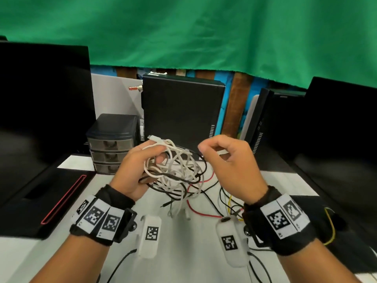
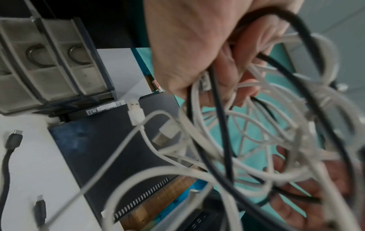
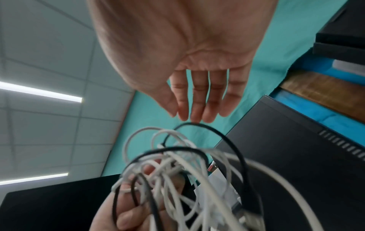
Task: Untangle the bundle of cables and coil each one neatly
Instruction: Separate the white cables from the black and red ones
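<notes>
Two hands raised: left hand (image 1: 130, 170) grips cable bundle (image 1: 175, 170); right hand (image 1: 230, 160) loosely curled, empty.

White and black strands are mixed in the bundle of cables (image 1: 175, 170). Red, yellow and black wires (image 1: 206, 214) are seen on the white table (image 1: 183, 262). The backdrop cloth (image 1: 183, 31) is green; the drawer unit (image 1: 111, 142) is perhaps smoky grey.

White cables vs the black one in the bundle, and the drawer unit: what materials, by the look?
White cables: smooth matte plastic or rubber jacket, probably; soft loops. Black cable: similar smooth jacket, slightly glossier. Drawer unit: rigid plastic, smoky translucent fronts, dark opaque top.
</notes>
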`<state>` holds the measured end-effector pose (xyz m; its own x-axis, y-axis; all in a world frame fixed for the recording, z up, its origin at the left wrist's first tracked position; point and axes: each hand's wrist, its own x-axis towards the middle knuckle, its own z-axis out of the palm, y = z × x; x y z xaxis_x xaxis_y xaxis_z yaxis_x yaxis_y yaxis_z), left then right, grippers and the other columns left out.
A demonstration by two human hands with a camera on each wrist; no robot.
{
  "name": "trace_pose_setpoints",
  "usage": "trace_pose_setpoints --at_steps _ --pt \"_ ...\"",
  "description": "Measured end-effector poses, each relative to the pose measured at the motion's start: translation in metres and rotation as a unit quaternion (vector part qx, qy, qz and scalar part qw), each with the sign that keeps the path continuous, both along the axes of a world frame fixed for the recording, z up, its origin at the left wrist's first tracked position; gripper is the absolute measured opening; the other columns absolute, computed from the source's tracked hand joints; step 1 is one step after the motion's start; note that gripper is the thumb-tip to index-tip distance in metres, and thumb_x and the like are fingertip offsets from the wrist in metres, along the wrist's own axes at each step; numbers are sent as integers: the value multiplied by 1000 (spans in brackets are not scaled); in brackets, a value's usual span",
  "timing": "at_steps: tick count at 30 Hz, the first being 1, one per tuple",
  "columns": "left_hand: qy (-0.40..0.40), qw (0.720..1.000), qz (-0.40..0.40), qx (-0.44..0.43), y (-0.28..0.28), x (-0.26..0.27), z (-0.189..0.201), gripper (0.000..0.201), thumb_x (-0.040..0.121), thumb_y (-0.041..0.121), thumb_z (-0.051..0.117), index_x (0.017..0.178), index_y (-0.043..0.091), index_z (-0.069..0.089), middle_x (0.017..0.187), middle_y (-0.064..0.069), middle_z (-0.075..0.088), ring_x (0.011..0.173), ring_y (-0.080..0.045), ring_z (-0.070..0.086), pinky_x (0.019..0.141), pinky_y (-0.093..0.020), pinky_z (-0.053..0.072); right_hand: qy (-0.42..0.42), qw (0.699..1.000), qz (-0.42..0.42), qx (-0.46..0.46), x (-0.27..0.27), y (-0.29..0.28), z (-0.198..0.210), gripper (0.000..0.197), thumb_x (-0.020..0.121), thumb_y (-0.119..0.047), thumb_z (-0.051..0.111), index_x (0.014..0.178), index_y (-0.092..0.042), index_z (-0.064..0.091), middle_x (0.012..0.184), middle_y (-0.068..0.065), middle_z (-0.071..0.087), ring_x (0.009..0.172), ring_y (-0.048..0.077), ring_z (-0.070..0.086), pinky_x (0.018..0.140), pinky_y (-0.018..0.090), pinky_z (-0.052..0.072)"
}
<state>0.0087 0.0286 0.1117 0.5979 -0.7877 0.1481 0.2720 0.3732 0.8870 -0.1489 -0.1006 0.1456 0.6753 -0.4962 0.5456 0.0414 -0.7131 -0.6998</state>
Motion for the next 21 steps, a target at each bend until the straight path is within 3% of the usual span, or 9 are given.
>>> trace_pose_setpoints --at_steps 2,4,6,8,11,14,16,18,21 --pt "-4 999 -27 -26 4 2 -2 12 80 13 63 75 15 74 54 -2 46 41 -8 42 42 -17 33 -3 999 9 38 1 -2 0 14 97 -21 61 94 -26 74 92 -15 71 94 1 64 82 15 49" --pt "-18 997 -64 -43 8 3 -2 10 68 18 77 77 15 75 56 -6 49 41 -13 44 44 -21 26 27 997 51 59 2 -6 1 16 98 -20 60 99 -25 75 97 -13 74 99 2 66 89 19 51" --pt "-45 994 -91 -47 11 4 -2 35 44 25 89 74 14 74 65 -14 53 41 -18 45 46 -21 21 78 991 95 51 5 -5 3 15 96 -17 62 99 -20 77 97 -8 75 97 5 68 90 24 53" --pt "-37 994 -85 -64 10 4 -2 35 37 17 82 70 12 71 71 -18 56 39 -19 49 40 -13 32 101 987 115 41 8 -3 5 12 94 -13 66 98 -15 77 93 -3 75 91 9 69 87 27 56" --pt "-25 994 -67 -82 8 6 -5 40 38 24 84 73 11 69 81 -19 47 61 -28 46 58 -31 40 49 991 114 60 8 -1 2 8 92 -10 68 91 -11 76 88 3 74 85 20 68 82 33 55" --pt "56 990 -49 -121 6 12 -8 24 54 23 76 71 11 64 67 -10 51 58 -21 51 60 -30 46 -42 994 79 70 -2 0 -5 8 90 -7 70 86 -13 73 84 1 72 82 16 66 79 34 55" --pt "105 984 -45 -133 5 13 -8 8 71 17 58 65 13 59 51 0 49 40 -12 38 50 -23 30 -84 994 59 47 -11 5 -10 9 89 -7 71 84 -14 72 83 -1 71 81 16 66 77 32 56" --pt "118 984 -50 -126 2 13 -12 22 78 16 47 57 13 52 41 4 43 29 -8 24 46 -25 10 -95 994 44 20 -19 10 -15 11 88 -7 71 82 -15 71 80 -1 70 77 17 66 73 30 56" --pt "124 987 -41 -96 -5 12 -20 29 77 16 47 50 8 51 38 2 41 25 -5 23 40 -21 5 -33 997 52 -48 -19 14 -25 8 88 -15 71 90 -22 73 75 -6 66 73 17 63 68 32 55"
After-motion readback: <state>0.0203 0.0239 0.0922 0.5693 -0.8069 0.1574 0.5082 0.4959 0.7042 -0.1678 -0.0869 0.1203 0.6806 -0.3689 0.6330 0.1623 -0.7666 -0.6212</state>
